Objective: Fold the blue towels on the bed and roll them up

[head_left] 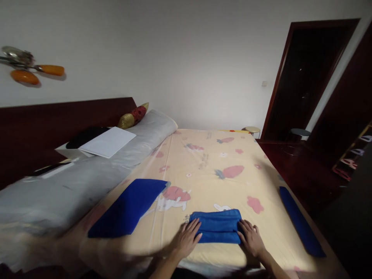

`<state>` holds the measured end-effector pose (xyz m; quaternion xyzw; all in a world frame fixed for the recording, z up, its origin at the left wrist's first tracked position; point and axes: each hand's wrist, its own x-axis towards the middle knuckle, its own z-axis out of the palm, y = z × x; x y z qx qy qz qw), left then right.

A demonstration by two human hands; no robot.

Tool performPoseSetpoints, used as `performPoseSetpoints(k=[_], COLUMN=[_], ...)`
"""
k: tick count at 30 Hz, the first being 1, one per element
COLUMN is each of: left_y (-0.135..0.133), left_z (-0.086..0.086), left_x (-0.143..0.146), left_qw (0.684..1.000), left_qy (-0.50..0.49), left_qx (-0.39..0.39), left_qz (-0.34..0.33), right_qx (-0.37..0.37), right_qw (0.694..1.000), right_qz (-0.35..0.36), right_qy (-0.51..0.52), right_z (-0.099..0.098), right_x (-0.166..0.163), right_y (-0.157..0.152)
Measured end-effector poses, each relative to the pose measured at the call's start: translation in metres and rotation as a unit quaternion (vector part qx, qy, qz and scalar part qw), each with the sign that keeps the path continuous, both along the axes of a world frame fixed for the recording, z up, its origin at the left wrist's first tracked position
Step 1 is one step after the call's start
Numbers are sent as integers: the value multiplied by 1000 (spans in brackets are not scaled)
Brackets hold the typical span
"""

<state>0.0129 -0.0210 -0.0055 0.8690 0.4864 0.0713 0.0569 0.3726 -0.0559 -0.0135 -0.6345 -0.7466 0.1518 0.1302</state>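
A folded blue cloth [216, 224] lies on the bed near its front edge, with a crease running across its lower part. My left hand [187, 239] rests on its left end, fingers stretched out and lying flat. On the right end, the fingertips of my right hand [252, 237] touch the cloth, fingers extended. Neither hand grips anything. To the left lies a dark blue flat piece [128, 209], perhaps folded fabric. A long narrow blue piece [302, 223] lies along the bed's right edge.
The bed [200, 162] has a yellow sheet printed with strawberries and rabbits. Left of it, a grey plastic-covered roll [95, 176] runs along the headboard [43, 128], bearing a white flat box [109, 141]. Stools [300, 132] stand by the dark doorway [314, 77].
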Motion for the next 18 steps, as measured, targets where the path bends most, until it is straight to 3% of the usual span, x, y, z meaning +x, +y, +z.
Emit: performPoseSetpoints(k=[4,11,18], left_y=[1,-8,-7], left_z=[0,-10,7], left_x=[-3,34,29], left_qw=[1000,997,992], left_qy=[9,58,66], left_qx=[15,-48,-93], left_qz=[10,-30,-49], right_qx=[38,10,-17], right_qw=[999,989,989], right_qz=[6,143,140], right_qy=[-17,20,39], right_z=[12,19,8], right_x=[-13,-34,-17], right_y=[3,0,5])
